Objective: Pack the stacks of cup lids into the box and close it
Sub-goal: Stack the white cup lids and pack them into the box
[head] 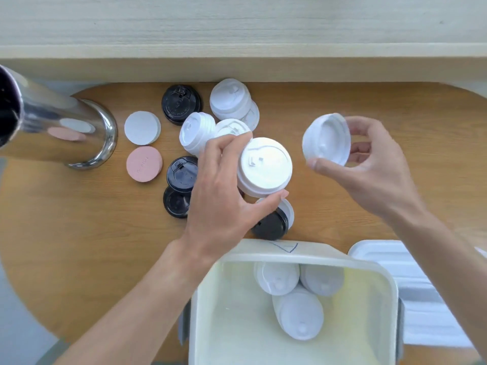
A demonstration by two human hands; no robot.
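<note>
Head view: lids held over table (342,206), above open box (390,280).
Left hand (221,196) gripped white lid stack (264,167); right hand (369,164) pinched single white lid (325,139); three stacks (295,293) lying inside box.

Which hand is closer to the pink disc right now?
Left. The left hand holds a white lid stack just right of the pink disc; the right hand is farther right, holding another white lid.

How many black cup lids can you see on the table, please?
3 visible: one at the back, a black stack left of the left hand, one just beyond the box. The hand may hide others.
</note>
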